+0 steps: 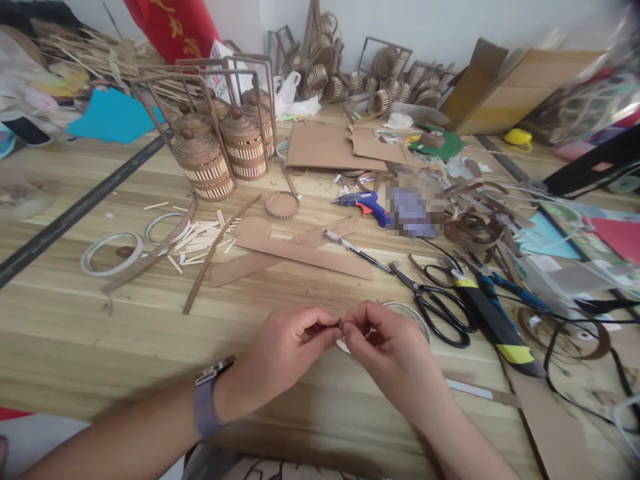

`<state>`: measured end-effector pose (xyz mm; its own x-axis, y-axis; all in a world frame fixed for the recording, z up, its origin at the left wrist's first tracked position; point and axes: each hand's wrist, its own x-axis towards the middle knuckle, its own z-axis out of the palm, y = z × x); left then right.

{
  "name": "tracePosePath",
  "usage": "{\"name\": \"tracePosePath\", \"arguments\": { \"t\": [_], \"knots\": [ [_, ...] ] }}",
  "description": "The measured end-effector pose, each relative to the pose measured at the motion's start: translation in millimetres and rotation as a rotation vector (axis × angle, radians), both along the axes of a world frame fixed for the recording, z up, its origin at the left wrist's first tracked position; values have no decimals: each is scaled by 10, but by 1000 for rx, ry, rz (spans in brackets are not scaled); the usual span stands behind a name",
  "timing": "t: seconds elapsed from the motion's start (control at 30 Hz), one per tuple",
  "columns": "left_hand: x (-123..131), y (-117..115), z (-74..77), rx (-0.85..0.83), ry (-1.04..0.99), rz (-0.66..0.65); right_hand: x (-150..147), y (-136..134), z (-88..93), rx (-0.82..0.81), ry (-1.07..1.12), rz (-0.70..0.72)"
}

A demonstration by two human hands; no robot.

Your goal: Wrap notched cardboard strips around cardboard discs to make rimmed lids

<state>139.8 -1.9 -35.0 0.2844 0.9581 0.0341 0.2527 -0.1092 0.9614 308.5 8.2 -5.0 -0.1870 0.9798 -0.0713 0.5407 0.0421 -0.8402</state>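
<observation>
Fingers (323, 329) of left hand (287, 350) and right hand (395, 353) clamped on tiny brown piece (341, 324), wedged between meeting fingertips.

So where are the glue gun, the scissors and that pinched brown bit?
Glue gun (361, 202): head view, blue body.
Scissors (423, 291): head view, the pivot.
Brown bit (341, 325): head view, exposed end.

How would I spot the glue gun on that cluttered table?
Start at the wooden table and look past the black scissors toward the flat cardboard sheet. The glue gun lies between them. It is bright blue with an orange trigger.
</observation>
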Motion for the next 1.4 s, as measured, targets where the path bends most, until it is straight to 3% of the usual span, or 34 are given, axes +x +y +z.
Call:
{"name": "tracePosePath", "arguments": {
  "t": [0.2,0.43,0.87,1.07,1.4],
  "knots": [
    [5,-8,23,-90,-170,-42,-34,-27,31,-39,97,-16],
    [33,-27,23,-88,-188,-1,-58,-98,-40,-6,235,-106],
    [36,-23,-28,-230,-368,4,-12,-139,-108,-57,299,-125],
    [28,-6,16,-214,-312,54,-24,-132,-102,-39,243,-98],
    [7,-5,45,-89,-218,-7,-1,-95,-93,-241,494,-55]
  ]
}}
